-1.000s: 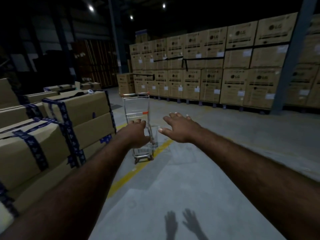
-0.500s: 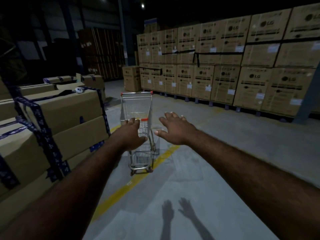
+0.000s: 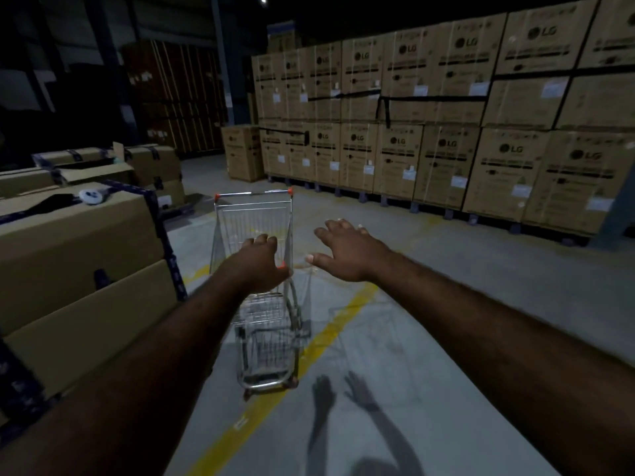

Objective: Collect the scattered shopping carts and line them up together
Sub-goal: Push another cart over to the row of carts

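cart (image 3: pixel 253 214) in left hand (image 3: pixel 263 266), right hand (image 3: pixel 347 254) spread

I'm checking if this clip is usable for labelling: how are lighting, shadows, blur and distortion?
Head view: dim overall, and the far left is nearly black. Head view: the left hand and right hand cast clear shadows on the floor. Head view: the cart looks smeared low down. Head view: the wide lens tilts the boxes at right.

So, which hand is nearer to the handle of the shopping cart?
Left. The left hand lies over the shopping cart handle; the right hand hovers open beside it, apart.
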